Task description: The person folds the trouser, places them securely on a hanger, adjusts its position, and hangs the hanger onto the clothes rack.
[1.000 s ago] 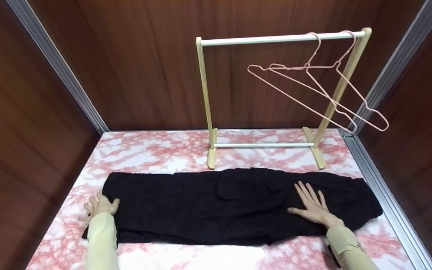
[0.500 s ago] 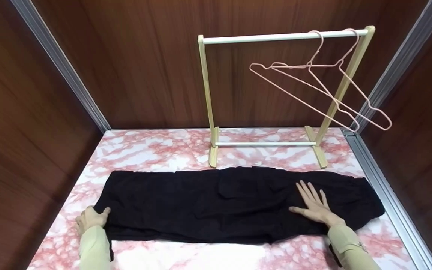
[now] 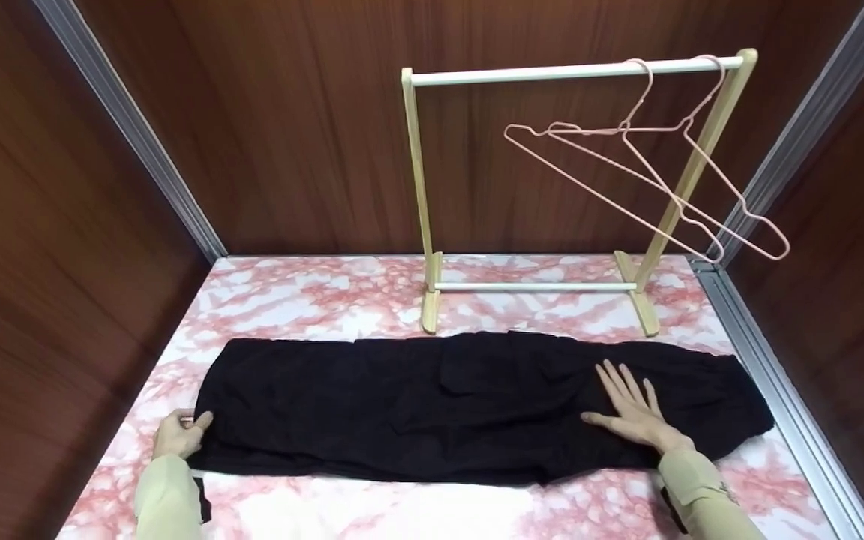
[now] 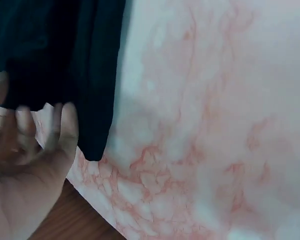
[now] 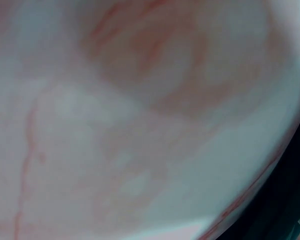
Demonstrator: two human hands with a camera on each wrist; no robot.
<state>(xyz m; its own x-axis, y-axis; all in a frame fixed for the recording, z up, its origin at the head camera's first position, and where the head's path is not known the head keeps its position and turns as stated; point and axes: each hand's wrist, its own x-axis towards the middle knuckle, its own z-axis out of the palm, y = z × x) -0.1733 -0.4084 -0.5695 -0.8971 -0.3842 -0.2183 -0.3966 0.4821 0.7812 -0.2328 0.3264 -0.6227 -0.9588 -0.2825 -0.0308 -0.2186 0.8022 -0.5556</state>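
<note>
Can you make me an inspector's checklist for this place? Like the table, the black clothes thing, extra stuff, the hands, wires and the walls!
Surface: table with a pink-and-white marbled pattern.
Job's things: black garment, laid out lengthwise from side to side, with some creases and a pocket flap showing.
Clutter: rack standing behind the garment, with two pink hangers on its top bar, overlapping.
Hands: right hand lies flat and spread on the garment; left hand is at the garment's left end, but I can't tell whether it pinches the cloth.
Cables: nothing seen.
Surroundings: brown wood-grain panels at the back and both sides, with metal strips along the corners.
</note>
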